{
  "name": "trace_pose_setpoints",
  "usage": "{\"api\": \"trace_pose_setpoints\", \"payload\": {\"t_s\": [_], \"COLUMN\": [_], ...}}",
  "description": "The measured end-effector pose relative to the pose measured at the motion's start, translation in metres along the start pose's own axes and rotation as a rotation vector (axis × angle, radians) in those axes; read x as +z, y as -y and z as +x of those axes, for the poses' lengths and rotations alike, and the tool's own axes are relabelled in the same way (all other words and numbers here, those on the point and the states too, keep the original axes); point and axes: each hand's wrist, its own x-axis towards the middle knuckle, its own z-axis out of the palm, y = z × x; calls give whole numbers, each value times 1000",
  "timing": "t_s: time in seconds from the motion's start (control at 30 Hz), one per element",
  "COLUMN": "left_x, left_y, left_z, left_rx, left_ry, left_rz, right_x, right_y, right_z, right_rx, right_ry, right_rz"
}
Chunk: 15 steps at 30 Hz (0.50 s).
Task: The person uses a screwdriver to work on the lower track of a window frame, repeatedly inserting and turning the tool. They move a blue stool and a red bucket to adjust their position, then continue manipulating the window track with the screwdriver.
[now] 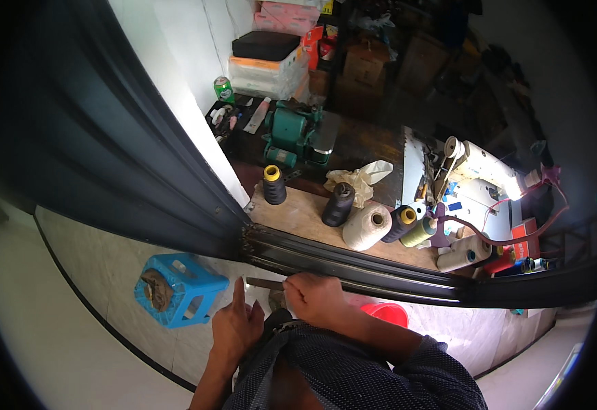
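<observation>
My right hand (314,298) is closed in a fist around one end of a narrow, flat, dark strip that looks like a blade (264,283). The strip points left from the fist, and its exact kind cannot be made out. Beside the strip's free end is my left hand (235,326), its index finger stretched up and its thumb apart. Whether that fingertip touches the strip is unclear. Both hands are in front of my dark dotted shirt (360,365), just on the near side of a dark window frame (353,270).
Left of my hands stands a blue plastic stool (189,290) with a brown item on top. A red bucket (387,313) is below my right forearm. Beyond the frame, thread cones (367,227) line a wooden ledge, with a green machine (290,130) and a white sewing machine (483,167) behind.
</observation>
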Motion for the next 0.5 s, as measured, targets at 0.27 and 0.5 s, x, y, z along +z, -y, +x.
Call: {"api": "trace_pose_setpoints", "payload": {"t_s": [0.27, 0.5], "left_x": [3, 12], "left_y": [-20, -16], "left_z": [32, 67], "left_rx": [37, 72], "left_ry": [18, -23], "left_rz": [29, 205], "right_x": [-19, 14], "right_y": [-13, -17], "right_z": [8, 36], "right_rx": [242, 377], "right_ry": [-156, -1], "right_rz": [-7, -86]}}
